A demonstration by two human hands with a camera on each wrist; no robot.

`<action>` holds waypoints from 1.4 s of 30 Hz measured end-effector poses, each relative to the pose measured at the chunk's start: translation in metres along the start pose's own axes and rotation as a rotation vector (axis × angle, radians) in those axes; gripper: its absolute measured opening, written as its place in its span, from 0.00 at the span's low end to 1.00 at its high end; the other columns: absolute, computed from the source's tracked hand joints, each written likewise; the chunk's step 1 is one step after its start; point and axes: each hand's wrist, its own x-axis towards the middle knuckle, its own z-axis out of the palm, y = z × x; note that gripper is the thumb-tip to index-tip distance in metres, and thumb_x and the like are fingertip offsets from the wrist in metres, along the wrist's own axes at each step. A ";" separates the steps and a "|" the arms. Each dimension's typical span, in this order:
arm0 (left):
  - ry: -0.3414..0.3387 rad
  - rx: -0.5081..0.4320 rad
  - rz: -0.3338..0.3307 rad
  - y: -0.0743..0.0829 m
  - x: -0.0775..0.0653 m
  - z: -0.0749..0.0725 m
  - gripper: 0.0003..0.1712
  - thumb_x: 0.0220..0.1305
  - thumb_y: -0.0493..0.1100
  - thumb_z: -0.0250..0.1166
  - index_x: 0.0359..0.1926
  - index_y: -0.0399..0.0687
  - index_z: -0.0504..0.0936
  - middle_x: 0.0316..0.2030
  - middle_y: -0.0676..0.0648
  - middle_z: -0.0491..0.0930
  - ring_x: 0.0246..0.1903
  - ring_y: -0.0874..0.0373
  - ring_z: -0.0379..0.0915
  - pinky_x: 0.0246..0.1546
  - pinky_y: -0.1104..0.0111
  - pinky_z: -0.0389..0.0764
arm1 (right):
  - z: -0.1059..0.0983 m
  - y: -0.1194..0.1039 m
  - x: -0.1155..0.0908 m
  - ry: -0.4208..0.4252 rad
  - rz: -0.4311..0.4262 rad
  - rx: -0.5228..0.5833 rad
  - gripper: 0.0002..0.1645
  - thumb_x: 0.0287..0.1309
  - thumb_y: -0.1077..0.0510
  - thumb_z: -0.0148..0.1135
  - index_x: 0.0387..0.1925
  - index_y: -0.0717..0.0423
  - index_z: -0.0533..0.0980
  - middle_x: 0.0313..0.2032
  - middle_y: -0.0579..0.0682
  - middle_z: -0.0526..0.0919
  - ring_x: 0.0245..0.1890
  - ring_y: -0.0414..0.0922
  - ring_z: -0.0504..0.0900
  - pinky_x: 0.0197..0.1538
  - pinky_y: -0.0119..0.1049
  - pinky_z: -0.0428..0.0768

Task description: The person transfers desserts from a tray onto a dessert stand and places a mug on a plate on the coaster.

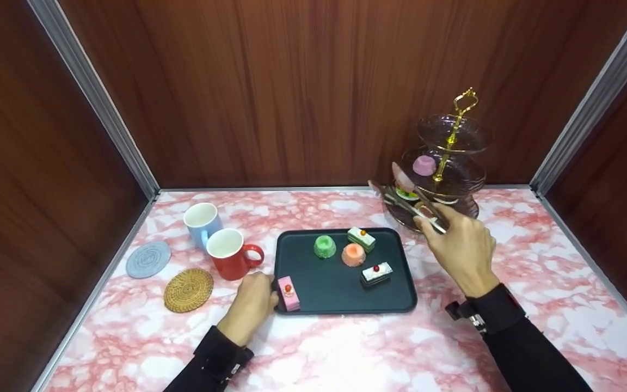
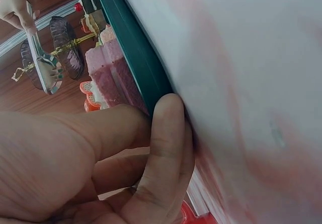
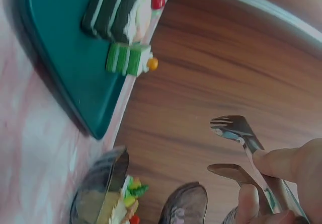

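My left hand (image 1: 252, 302) pinches the left rim of the dark green tray (image 2: 132, 48) between thumb and fingers. Right beside it on the tray lies a pink cake slice (image 1: 289, 294). My right hand (image 1: 465, 247) grips metal serving tongs (image 3: 240, 129), their tips spread and nothing between them. The tongs hover in front of the three-tier stand (image 1: 458, 188). A pink molded pudding (image 1: 424, 165) sits on its middle tier; food on the bottom tier is partly hidden. The tray also bears a green pudding (image 1: 324, 246), an orange pudding (image 1: 353, 255), a green slice (image 1: 361, 239) and a dark slice (image 1: 376, 275).
Left of the tray stand a red mug (image 1: 232, 258) and a blue mug (image 1: 203, 220). A woven coaster (image 1: 188, 290) and a grey coaster (image 1: 148, 259) lie farther left. Wooden panels (image 1: 313, 98) enclose the marbled table at the back and sides.
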 end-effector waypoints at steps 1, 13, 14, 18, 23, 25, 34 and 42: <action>0.000 -0.003 -0.003 0.000 0.000 0.000 0.12 0.45 0.36 0.65 0.34 0.39 0.82 0.28 0.42 0.80 0.33 0.49 0.77 0.37 0.58 0.78 | 0.000 -0.001 -0.002 -0.008 -0.003 0.008 0.26 0.44 0.32 0.63 0.46 0.32 0.79 0.29 0.52 0.86 0.24 0.58 0.80 0.17 0.52 0.66; 0.029 0.004 0.027 -0.001 0.000 0.000 0.08 0.43 0.35 0.65 0.30 0.39 0.82 0.25 0.43 0.79 0.29 0.51 0.76 0.33 0.60 0.77 | -0.001 -0.008 -0.030 -0.116 -0.001 0.017 0.30 0.40 0.27 0.62 0.47 0.31 0.79 0.23 0.51 0.84 0.19 0.51 0.79 0.15 0.42 0.62; 0.027 0.005 0.023 -0.001 0.000 0.000 0.09 0.44 0.35 0.65 0.31 0.39 0.82 0.25 0.43 0.79 0.30 0.51 0.76 0.34 0.60 0.77 | -0.002 -0.008 -0.032 -0.124 -0.006 0.016 0.30 0.40 0.27 0.62 0.46 0.31 0.79 0.23 0.50 0.84 0.20 0.51 0.79 0.15 0.42 0.62; 0.028 0.003 0.019 -0.001 0.000 0.000 0.09 0.44 0.35 0.65 0.32 0.39 0.82 0.26 0.43 0.80 0.31 0.50 0.77 0.35 0.59 0.77 | -0.003 -0.011 -0.038 -0.159 -0.025 0.018 0.30 0.39 0.27 0.62 0.44 0.33 0.80 0.26 0.49 0.85 0.21 0.48 0.80 0.16 0.40 0.62; 0.033 -0.002 0.025 0.000 0.000 0.000 0.08 0.44 0.35 0.66 0.30 0.39 0.81 0.26 0.43 0.80 0.30 0.50 0.76 0.35 0.59 0.77 | -0.003 -0.015 -0.043 -0.218 -0.055 0.024 0.29 0.40 0.27 0.61 0.45 0.32 0.80 0.21 0.46 0.82 0.18 0.44 0.76 0.16 0.37 0.61; 0.031 -0.001 0.022 0.000 0.000 0.000 0.07 0.44 0.35 0.66 0.29 0.40 0.81 0.25 0.43 0.79 0.30 0.50 0.76 0.34 0.59 0.76 | -0.003 -0.015 -0.046 -0.235 -0.068 0.025 0.30 0.40 0.27 0.61 0.45 0.32 0.80 0.21 0.46 0.82 0.19 0.44 0.77 0.16 0.37 0.62; 0.013 -0.003 -0.001 0.000 0.000 0.001 0.05 0.44 0.35 0.65 0.27 0.42 0.81 0.25 0.44 0.79 0.29 0.52 0.75 0.33 0.60 0.76 | 0.001 -0.019 -0.053 -0.275 -0.075 0.037 0.25 0.39 0.28 0.63 0.40 0.30 0.81 0.24 0.42 0.84 0.21 0.43 0.79 0.16 0.35 0.63; 0.024 -0.001 0.014 0.000 0.000 0.000 0.05 0.43 0.34 0.65 0.27 0.42 0.81 0.24 0.45 0.78 0.28 0.54 0.74 0.31 0.62 0.75 | 0.007 -0.019 -0.056 -0.271 -0.132 0.056 0.22 0.40 0.30 0.64 0.39 0.26 0.81 0.28 0.41 0.86 0.25 0.43 0.83 0.18 0.36 0.66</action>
